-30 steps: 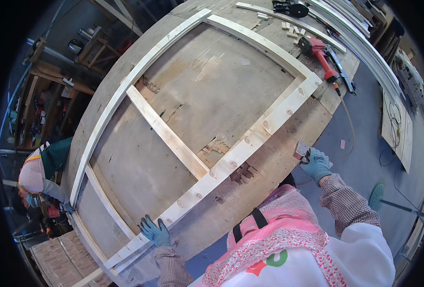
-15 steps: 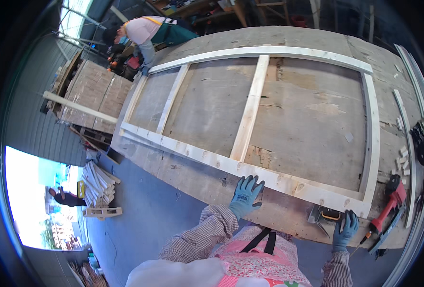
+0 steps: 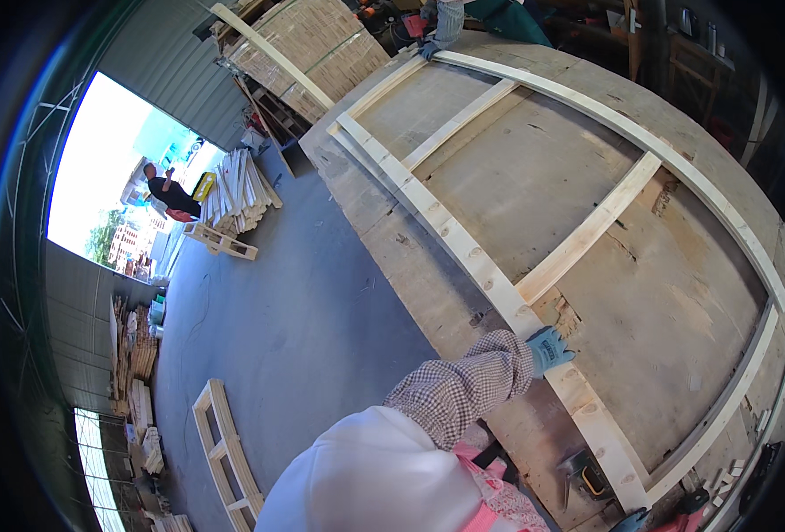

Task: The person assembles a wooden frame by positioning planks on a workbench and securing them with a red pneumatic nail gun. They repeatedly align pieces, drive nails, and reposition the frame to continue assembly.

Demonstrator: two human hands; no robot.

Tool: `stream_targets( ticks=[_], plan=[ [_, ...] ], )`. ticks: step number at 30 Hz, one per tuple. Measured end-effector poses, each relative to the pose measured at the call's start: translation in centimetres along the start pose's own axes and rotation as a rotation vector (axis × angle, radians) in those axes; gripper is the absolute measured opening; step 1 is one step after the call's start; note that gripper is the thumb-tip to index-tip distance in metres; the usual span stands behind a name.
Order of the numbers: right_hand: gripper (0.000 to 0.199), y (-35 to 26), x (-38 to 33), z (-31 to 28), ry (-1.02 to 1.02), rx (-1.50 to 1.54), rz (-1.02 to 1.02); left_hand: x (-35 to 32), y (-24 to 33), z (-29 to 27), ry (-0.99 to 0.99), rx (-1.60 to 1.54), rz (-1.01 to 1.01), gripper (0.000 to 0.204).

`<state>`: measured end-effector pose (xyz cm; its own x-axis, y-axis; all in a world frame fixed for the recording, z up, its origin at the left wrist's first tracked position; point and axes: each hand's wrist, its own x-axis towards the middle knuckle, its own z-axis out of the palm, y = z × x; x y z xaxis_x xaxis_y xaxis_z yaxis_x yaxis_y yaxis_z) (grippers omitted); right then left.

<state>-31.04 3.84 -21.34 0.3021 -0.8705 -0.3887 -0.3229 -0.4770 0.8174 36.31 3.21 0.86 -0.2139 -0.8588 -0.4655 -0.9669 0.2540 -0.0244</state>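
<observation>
Knotty pale-wood frame [image 3: 589, 229], two inner crossbars [image 3: 461, 123], flat on the worktable [image 3: 399, 241].

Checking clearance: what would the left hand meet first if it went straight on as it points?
Past the near rail under it, the left hand would probably meet the frame's far right corner; if it sits low, the tabletop first. Depth is unclear.

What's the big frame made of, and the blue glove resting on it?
The frame looks like bare, unpainted wood: it's pale with brown knots. The blue glove seems matte, stretchy fabric because it fits snugly without shine, though maybe rubber-coated.
</observation>
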Motion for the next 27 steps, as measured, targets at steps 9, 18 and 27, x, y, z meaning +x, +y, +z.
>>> stream_targets(
  ticks=[9,18,27],
  plan=[
    [0.035,4.3,2.9,0.3,0.149,-0.266,-0.092,-0.4,0.5,-0.5,0.035,-0.070,-0.084,0.064],
    [0.024,8.1,0.0,-17.3,0.073,1.434,0.681,-0.5,-1.1,-0.3,-0.086,-0.109,-0.045,0.066],
    [0.037,12.0,2.0,-23.7,-0.211,1.742,0.969,-0.1,3.1,-2.9,0.033,-0.110,0.008,0.105]
  ],
)
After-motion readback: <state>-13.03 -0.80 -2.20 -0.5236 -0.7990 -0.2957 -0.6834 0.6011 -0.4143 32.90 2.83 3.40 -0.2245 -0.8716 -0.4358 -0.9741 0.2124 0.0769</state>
